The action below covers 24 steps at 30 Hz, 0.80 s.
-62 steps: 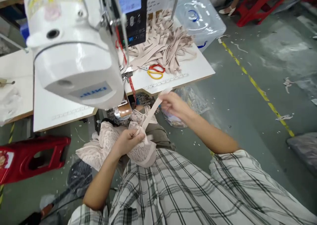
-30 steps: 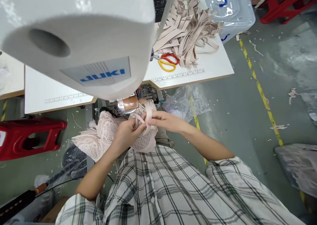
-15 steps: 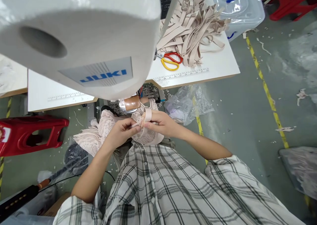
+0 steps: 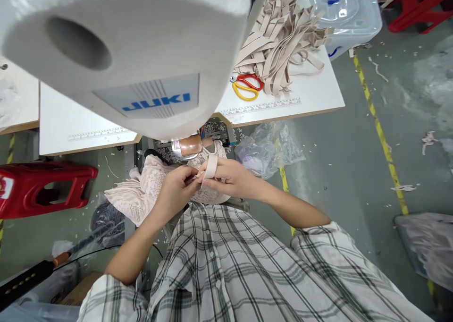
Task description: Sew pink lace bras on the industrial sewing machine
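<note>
Big white JUKI sewing machine head [image 4: 116, 53] is filling the upper left, hanging over the white tabletop [image 4: 311, 93] with printed ruler markings along its edge. Person's grey-and-white plaid shirt [image 4: 240, 270] is taking up the bottom. Clear plastic storage box with blue handle [image 4: 345, 8] is sitting beyond the table's far right corner. Red plastic stool [image 4: 42, 190] is lying on the floor at left. Heap of beige elastic strips [image 4: 283, 38] is lying on the tabletop; red-and-yellow-handled scissors [image 4: 247, 86] are lying just beside it. Crumpled clear plastic bag [image 4: 269, 147] is lying under the table edge. Pale pink lace garment [image 4: 141, 194] is resting on the lap below the machine, under both hands. Left hand [image 4: 175, 192] is pinching the garment edge and strap end, fingertips closed. Right hand [image 4: 233, 175] is touching the left one, fingers pressing together on a short beige elastic strap [image 4: 211, 166] that is looping over its index finger, just below the machine's copper-coloured part [image 4: 187, 146].
</note>
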Motion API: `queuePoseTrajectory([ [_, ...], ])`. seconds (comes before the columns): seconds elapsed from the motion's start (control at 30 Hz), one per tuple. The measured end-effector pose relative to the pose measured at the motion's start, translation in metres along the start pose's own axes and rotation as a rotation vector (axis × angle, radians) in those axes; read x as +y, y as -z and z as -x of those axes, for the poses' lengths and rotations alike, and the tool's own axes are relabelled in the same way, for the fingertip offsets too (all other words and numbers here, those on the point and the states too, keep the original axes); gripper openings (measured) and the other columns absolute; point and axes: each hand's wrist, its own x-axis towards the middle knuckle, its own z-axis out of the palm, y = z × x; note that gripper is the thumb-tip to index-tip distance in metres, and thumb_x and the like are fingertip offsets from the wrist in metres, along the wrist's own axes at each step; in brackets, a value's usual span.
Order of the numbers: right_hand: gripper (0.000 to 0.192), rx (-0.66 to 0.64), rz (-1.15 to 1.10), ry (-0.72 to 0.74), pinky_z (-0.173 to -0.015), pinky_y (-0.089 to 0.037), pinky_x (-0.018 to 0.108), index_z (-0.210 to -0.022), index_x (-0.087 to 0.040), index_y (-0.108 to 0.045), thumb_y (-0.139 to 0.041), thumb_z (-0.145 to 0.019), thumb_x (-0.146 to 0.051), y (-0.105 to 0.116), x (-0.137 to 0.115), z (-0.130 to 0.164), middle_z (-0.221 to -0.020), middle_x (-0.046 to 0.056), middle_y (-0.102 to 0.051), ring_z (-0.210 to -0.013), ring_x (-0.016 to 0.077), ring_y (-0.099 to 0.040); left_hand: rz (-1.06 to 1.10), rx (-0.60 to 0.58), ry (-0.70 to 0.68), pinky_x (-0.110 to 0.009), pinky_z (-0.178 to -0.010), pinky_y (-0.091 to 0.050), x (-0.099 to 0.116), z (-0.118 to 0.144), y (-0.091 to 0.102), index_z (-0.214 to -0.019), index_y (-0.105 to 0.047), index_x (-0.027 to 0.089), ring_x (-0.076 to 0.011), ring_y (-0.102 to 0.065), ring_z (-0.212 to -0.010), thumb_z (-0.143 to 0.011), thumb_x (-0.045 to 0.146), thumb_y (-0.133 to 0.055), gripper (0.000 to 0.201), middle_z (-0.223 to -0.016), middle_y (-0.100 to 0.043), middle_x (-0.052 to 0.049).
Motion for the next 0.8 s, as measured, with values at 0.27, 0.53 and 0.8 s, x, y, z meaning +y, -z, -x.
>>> queuePoseTrajectory([
  [0.27, 0.025, 0.169, -0.266, -0.065, -0.086, -0.057, 0.032, -0.094, -0.022, -0.079, -0.060, -0.099, -0.037, 0.001, -0.011, -0.013, -0.100, 0.006, -0.077, -0.094, 0.0181, -0.070, 0.044, 0.192, -0.318, -0.034, -0.089, -0.049, -0.015, 0.011, -0.015, -0.078, -0.054, 0.020, -0.0207, -0.061, -0.102, -0.091, 0.033, -0.062, 0.020, -0.108, -0.064, -0.008],
  [0.53, 0.036, 0.212, -0.518, -0.393, -0.068, -0.051, 0.025, -0.099, -0.019, -0.075, -0.062, -0.095, -0.052, 0.026, 0.006, -0.052, -0.079, 0.001, -0.070, -0.071, 0.0123, -0.062, -0.244, 0.355, -0.317, -0.024, -0.059, -0.045, -0.021, 0.004, -0.010, -0.121, -0.065, 0.019, -0.0128, -0.062, -0.061, -0.100, 0.031, -0.052, 0.028, -0.078, -0.071, -0.002],
  [0.8, 0.019, 0.203, -0.274, -0.348, -0.063, -0.049, 0.029, -0.083, -0.019, -0.062, -0.072, -0.084, -0.035, 0.052, 0.033, -0.092, -0.070, -0.001, -0.061, -0.069, 0.0164, -0.059, -0.217, 0.285, -0.196, -0.028, -0.089, -0.061, 0.006, -0.006, 0.025, -0.127, -0.071, 0.018, -0.0198, -0.074, -0.109, -0.102, 0.026, -0.051, 0.034, -0.123, -0.076, -0.006],
])
